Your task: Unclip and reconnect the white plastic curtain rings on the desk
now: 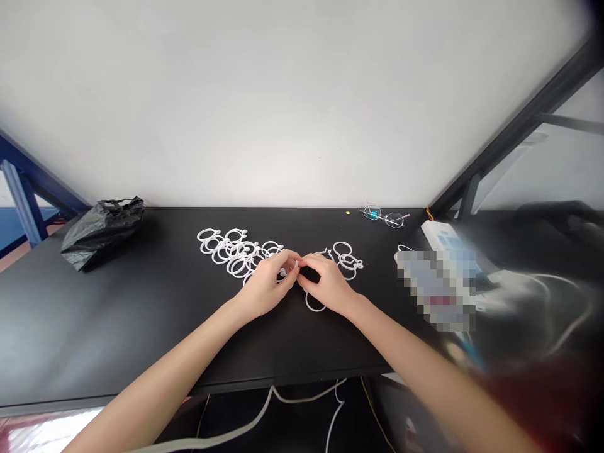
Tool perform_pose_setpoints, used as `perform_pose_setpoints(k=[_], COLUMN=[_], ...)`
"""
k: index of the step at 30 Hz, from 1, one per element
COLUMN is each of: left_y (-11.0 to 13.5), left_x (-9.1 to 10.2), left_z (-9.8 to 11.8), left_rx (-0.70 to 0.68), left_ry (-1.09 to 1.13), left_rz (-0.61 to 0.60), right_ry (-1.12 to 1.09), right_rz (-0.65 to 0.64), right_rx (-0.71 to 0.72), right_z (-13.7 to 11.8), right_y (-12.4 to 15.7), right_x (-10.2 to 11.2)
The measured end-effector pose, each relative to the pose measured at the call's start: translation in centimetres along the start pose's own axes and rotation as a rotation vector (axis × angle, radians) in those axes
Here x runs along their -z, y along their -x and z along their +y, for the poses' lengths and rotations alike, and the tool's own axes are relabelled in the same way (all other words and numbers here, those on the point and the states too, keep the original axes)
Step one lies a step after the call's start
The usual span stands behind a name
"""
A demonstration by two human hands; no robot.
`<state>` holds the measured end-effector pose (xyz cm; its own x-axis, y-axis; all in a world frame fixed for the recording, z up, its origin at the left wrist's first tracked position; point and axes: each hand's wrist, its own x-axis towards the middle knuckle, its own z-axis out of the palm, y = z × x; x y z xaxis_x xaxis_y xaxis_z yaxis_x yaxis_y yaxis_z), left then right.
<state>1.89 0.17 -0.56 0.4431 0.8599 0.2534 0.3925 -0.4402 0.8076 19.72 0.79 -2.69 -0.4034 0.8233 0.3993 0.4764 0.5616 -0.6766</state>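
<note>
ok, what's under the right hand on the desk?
A white ring pokes out below the right hand, lying on the black desk. Its upper part is covered by the hand, so whether the fingers grip it cannot be seen.

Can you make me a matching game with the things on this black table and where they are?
Things:
1. black plastic bag
2. glasses
3. big heap of white rings
4. power strip

Places:
A. right side of the table, by the dark metal post
B. just left of the left hand
C. far left end of the table
D. at the back near the wall, right of the middle

Pairs: 1-C, 2-D, 3-B, 4-A
</note>
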Motion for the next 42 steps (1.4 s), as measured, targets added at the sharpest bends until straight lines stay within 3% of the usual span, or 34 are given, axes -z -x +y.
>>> perform_pose_setpoints(k=[29,42], left_y=[-0.02,0.22], left_x=[-0.18,-0.35], left_z=[-0.37,-0.05], left_rx=[-0.026,-0.090], left_ry=[-0.015,-0.281], left_rz=[0.013,-0.016], right_ry=[-0.028,0.026], right_rz=[-0.031,-0.090], right_rx=[0.008,-0.001], right_z=[-0.23,-0.44], right_y=[0.01,0.03], right_x=[0.06,0.27])
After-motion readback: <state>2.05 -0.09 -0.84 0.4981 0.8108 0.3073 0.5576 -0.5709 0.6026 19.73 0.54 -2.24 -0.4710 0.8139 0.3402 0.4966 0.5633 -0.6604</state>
